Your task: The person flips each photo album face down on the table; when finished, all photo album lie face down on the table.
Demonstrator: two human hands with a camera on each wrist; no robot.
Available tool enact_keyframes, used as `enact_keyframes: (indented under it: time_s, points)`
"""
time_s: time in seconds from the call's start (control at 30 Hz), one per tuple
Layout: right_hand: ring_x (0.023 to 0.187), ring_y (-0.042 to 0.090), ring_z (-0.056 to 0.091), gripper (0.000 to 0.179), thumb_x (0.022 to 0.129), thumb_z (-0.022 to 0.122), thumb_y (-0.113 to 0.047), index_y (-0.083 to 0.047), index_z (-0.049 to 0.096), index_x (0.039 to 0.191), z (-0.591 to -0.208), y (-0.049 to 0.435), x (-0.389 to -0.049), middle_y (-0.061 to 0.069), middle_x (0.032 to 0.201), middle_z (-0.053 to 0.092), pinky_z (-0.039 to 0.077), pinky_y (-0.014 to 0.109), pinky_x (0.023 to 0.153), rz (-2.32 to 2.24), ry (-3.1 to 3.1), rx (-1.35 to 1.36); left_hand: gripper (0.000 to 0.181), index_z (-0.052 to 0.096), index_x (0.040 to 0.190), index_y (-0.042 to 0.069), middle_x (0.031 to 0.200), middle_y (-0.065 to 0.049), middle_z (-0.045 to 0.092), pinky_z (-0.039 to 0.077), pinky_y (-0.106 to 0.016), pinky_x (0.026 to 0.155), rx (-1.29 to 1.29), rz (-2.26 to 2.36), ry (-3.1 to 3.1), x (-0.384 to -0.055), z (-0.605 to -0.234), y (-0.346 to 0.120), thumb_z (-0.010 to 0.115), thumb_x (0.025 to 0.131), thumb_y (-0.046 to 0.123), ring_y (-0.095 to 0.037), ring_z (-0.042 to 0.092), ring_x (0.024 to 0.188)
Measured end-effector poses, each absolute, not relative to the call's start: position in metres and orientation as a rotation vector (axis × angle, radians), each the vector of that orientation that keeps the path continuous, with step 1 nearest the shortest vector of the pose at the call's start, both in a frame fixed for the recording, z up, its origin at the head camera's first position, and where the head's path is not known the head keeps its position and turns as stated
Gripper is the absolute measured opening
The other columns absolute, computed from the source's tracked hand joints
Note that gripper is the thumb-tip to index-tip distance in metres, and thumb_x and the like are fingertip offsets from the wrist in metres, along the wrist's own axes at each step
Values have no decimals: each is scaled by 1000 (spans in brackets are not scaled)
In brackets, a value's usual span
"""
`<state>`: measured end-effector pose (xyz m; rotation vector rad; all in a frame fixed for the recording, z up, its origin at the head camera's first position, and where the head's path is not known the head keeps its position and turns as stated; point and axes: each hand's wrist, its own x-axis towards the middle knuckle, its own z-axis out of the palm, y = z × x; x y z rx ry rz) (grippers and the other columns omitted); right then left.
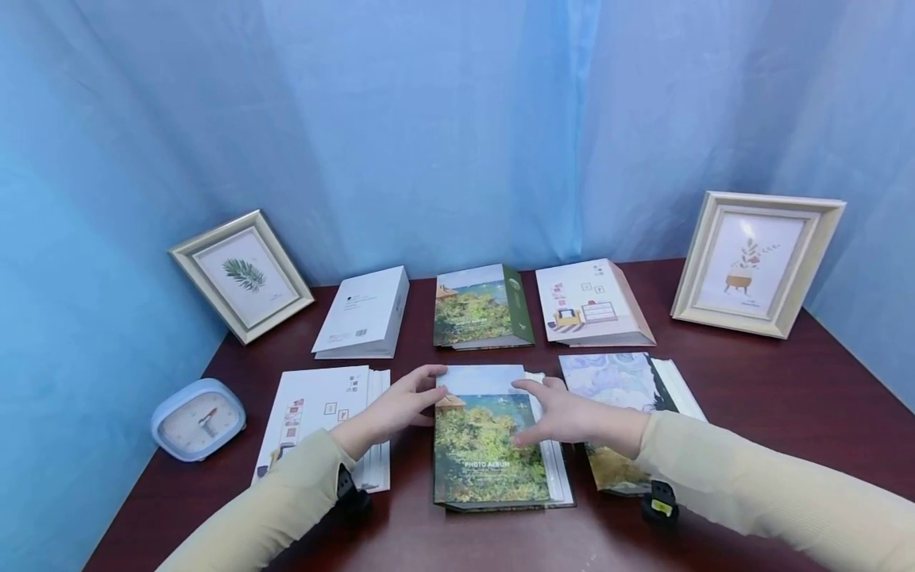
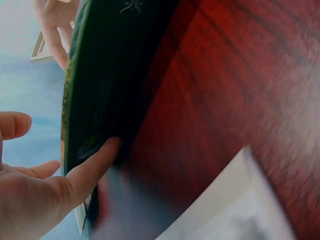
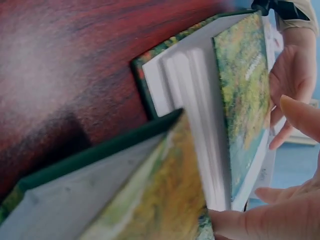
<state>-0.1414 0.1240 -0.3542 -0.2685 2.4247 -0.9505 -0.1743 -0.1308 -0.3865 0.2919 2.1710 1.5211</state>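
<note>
A photo album [image 1: 486,441] with a painted landscape cover lies front and centre on the dark red table, its cover slightly raised over white pages. At its upper left edge, my left hand [image 1: 400,401] has loosely bent fingers. In the left wrist view, one finger of the left hand [image 2: 45,195] touches the album's green spine [image 2: 112,75]. My right hand [image 1: 561,413] spreads its fingers over the album's right side, above the cover. In the right wrist view, the right hand [image 3: 280,215] is at the page edges [image 3: 195,100]; firm contact there is unclear.
A white album [image 1: 322,413] lies left, and a purple-and-gold painted album [image 1: 608,381] right. Behind stand a white album [image 1: 364,306], a landscape album [image 1: 472,306] and a pink-spined album [image 1: 586,302]. Two picture frames [image 1: 243,274] [image 1: 758,266] and a blue clock [image 1: 198,419] flank them.
</note>
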Motion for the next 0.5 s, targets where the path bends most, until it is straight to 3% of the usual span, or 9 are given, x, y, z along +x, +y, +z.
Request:
enact_keyframes:
  time_s: [0.17,0.33,0.5]
  points:
    - [134,55,20,83,77,78,-25,-10,35,146,-358,122,-140,39,147,10,41,60,95,-902,2470,-268,47,37,144,5,141,-27,39,52,-47,88,293,1550,2189,-172,-391,-127,47,100,19,-39,49,121]
    - [126,55,32,82,72,82,-20,-14,41,143,-365,116,-138,36,143,22,47,52,82,-846,2540,-275,43,39,142,3,137,-24,47,51,-48,89,250,1624,2191,-170,-394,-126,45,100,13,-37,52,119]
    - [119,51,33,86,65,87,-19,-19,45,141,-372,110,-134,34,140,28,48,50,75,-768,2635,-262,45,36,143,3,142,-23,43,50,-48,92,267,1628,2191,-167,-395,-126,45,101,13,-37,49,123]
